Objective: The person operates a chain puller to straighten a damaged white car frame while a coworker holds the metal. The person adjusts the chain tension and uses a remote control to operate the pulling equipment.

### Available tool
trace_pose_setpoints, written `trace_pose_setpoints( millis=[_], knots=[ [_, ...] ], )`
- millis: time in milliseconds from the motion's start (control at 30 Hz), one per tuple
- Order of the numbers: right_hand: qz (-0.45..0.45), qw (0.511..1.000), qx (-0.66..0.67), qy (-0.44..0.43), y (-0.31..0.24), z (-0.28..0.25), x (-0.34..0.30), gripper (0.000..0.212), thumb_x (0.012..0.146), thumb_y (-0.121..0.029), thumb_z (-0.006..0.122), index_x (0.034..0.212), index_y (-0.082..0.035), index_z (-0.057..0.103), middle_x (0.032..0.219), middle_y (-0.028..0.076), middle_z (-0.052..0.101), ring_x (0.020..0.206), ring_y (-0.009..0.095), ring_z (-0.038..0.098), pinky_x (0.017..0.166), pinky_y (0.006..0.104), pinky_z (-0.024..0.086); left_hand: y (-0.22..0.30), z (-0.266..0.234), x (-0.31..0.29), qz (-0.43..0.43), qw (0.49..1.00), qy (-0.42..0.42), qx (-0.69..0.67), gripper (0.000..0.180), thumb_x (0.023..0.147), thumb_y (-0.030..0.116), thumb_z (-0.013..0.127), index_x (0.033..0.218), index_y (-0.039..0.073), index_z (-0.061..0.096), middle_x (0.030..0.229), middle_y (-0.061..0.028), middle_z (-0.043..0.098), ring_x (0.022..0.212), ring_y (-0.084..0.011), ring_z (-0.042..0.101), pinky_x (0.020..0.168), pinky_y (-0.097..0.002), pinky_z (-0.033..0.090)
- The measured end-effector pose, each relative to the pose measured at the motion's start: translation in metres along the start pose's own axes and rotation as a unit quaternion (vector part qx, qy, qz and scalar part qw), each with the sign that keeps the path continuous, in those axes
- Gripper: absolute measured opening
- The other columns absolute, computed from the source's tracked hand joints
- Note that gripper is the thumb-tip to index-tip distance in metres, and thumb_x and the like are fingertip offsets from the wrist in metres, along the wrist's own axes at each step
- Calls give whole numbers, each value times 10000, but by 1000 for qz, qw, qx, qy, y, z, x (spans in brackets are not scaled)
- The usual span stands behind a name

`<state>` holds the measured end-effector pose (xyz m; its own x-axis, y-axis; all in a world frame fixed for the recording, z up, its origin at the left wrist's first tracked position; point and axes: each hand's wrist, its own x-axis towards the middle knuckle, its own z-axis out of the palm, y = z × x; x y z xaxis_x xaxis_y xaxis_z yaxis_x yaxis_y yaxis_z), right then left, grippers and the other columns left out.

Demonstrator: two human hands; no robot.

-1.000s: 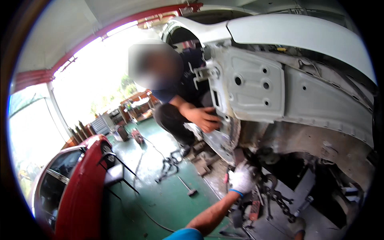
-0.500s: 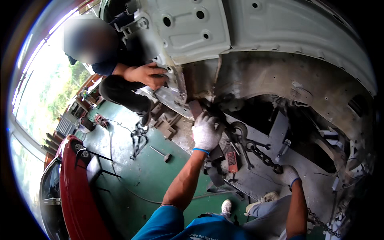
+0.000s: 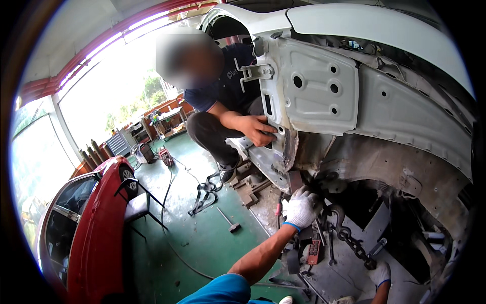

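Looking higher than half second ago, so apparently just steadying; bending fingers of left hand [image 3: 302, 209] at brown block [image 3: 295, 181] near centre, keeping right hand [image 3: 379, 273] beside chain [image 3: 357, 249], lower right; cannot tell whether grasping

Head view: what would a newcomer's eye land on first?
First, the pale, partly stripped car body filling the upper right. Below it, the white-gloved left hand is near its lower edge, and the right hand is at the lower end of a dark chain. The red car stands out at lower left on the green floor.
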<state>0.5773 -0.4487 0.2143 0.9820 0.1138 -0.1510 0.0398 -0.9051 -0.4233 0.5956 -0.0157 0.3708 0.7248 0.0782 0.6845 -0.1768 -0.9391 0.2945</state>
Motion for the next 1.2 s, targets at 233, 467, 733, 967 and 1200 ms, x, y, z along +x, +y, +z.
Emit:
trace_pose_setpoints(
  millis=[233, 467, 733, 967, 1200],
  knots=[
    [22, 999, 31, 1, -13, 0, -9, 392, 578, -285, 856, 872, -50, 747, 852, 224, 715, 856, 403, 699, 753, 473, 553, 1, -2, -1, -4, 1000, -8, 2, 193, 773, 275, 750, 881, 115, 740, 965, -115, 649, 996, -327, 625, 861, -440, 523],
    [13, 1000, 19, 14, -22, -9, -18, 387, 584, -295, 842, 896, -83, 754, 869, 193, 724, 875, 384, 703, 765, 465, 552, 70, -30, -25, -18, 988, -46, -146, 509, 852, 275, 737, 1280, 43, 589, 1269, -236, 584, 1226, -396, 556, 1034, -468, 459],
    [-75, 996, 29, 33, -44, -12, -14, 222, 736, -212, 747, 905, -71, 722, 885, 222, 696, 864, 441, 657, 729, 490, 531, 83, 75, -99, -306, 910, -263, -95, 1001, 916, 682, 539, 1450, -143, 349, 1141, -353, 599, 934, -435, 672, 802, -475, 559],
    [4, 1000, 17, 5, -41, -26, -29, 366, 659, -305, 806, 970, -130, 726, 898, 156, 727, 887, 382, 689, 754, 454, 559, 89, 113, -74, -439, 879, -126, -135, 1331, 716, 699, 756, 1536, -138, 124, 1506, -341, 387, 1371, -421, 453, 1121, -386, 394],
    [6, 999, 44, 14, -47, -23, -33, 351, 677, -301, 791, 980, -136, 733, 889, 149, 727, 877, 375, 692, 742, 452, 552, 95, 122, -59, -481, 862, -76, -144, 1179, 645, 482, 863, 1493, -90, 275, 1363, -323, 531, 1219, -451, 577, 1025, -435, 483]
  ],
)
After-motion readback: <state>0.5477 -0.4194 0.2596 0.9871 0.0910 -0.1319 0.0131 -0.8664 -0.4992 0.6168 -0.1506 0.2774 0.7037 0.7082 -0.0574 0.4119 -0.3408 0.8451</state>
